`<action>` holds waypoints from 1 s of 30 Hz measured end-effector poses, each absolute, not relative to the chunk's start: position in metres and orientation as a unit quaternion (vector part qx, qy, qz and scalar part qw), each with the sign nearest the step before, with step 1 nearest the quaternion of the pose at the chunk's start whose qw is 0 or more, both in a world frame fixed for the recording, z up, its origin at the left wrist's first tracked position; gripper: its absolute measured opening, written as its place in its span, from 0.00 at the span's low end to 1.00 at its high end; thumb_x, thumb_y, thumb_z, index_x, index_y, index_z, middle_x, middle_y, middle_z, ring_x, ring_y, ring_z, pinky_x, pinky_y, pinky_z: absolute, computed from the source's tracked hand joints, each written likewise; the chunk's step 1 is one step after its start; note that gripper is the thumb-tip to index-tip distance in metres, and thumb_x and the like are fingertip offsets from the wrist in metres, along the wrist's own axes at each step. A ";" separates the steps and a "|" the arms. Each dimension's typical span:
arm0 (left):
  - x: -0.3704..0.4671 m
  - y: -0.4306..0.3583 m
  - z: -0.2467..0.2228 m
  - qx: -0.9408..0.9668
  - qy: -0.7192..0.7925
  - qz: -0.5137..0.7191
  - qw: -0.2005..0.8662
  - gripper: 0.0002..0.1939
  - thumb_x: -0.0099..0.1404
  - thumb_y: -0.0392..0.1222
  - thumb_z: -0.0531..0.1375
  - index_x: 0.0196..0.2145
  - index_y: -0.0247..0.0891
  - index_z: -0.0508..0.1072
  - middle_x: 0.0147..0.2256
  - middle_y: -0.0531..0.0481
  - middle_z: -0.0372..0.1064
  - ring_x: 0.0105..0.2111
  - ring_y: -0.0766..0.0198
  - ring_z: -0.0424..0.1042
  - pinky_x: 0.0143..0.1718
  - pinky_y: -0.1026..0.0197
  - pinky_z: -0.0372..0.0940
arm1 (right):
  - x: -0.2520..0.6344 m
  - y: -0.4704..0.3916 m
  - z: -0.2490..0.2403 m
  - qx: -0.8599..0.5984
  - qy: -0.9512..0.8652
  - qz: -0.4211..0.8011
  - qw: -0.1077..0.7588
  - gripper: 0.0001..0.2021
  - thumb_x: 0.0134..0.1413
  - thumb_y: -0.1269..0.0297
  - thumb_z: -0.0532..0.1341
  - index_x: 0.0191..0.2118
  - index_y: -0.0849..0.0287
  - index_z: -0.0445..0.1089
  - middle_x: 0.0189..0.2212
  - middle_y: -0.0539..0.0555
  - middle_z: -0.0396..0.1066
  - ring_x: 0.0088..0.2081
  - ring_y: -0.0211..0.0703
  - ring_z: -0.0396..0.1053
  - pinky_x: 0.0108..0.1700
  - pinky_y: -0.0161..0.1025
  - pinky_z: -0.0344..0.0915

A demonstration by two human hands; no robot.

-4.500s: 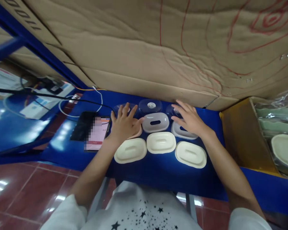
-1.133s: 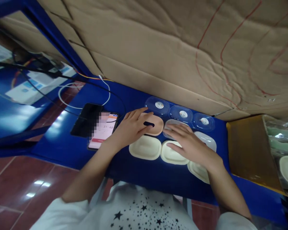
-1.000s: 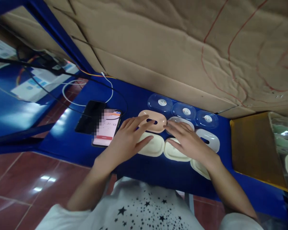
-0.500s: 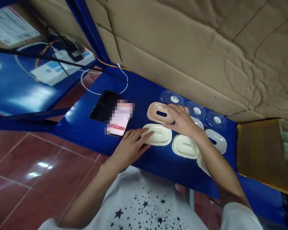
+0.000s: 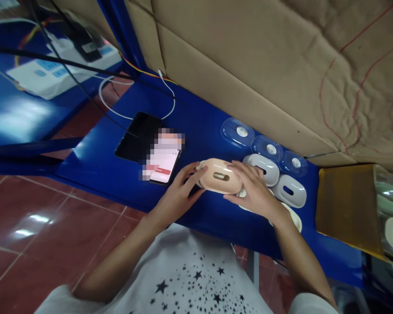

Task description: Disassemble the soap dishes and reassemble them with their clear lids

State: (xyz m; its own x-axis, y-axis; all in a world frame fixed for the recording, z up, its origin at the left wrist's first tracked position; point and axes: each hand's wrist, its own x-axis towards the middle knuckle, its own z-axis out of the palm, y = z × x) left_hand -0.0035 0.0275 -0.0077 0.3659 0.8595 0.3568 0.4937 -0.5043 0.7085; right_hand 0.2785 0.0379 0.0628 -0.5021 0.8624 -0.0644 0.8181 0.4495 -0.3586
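A peach oval piece with a slot [image 5: 216,179] lies over a cream oval piece [image 5: 201,165], of which only an edge shows at the left. My left hand [image 5: 181,187] grips the left end of this pair, fingers on the far side and thumb on the near side. My right hand [image 5: 253,187] holds the right end of the peach piece between fingers and thumb. Beyond my right hand are two grey slotted pieces [image 5: 292,192]. Other cream pieces [image 5: 293,216] are partly hidden by my right hand and wrist.
Three clear lids with round stickers [image 5: 237,133] line the back of the blue table [image 5: 196,117]. A phone [image 5: 163,161] and a black device [image 5: 137,135] lie at the left. An open cardboard box [image 5: 347,209] stands right; a white power strip [image 5: 65,69] with cables is far left.
My right hand has brought the peach piece toward me, onto the cream piece at my left hand. A grey slotted piece behind it is now more exposed. The camera view has shifted slightly.
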 end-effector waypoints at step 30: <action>-0.014 0.029 -0.008 0.872 0.373 0.276 0.156 0.23 0.75 0.37 0.66 0.64 0.49 0.74 0.71 0.43 0.65 0.74 0.43 0.61 0.67 0.38 0.71 | 0.254 0.008 0.046 -0.460 -0.887 0.032 -0.006 0.42 0.74 0.60 0.63 0.82 0.39 0.40 0.80 0.57 0.47 0.80 0.65 0.46 0.75 0.72 0.55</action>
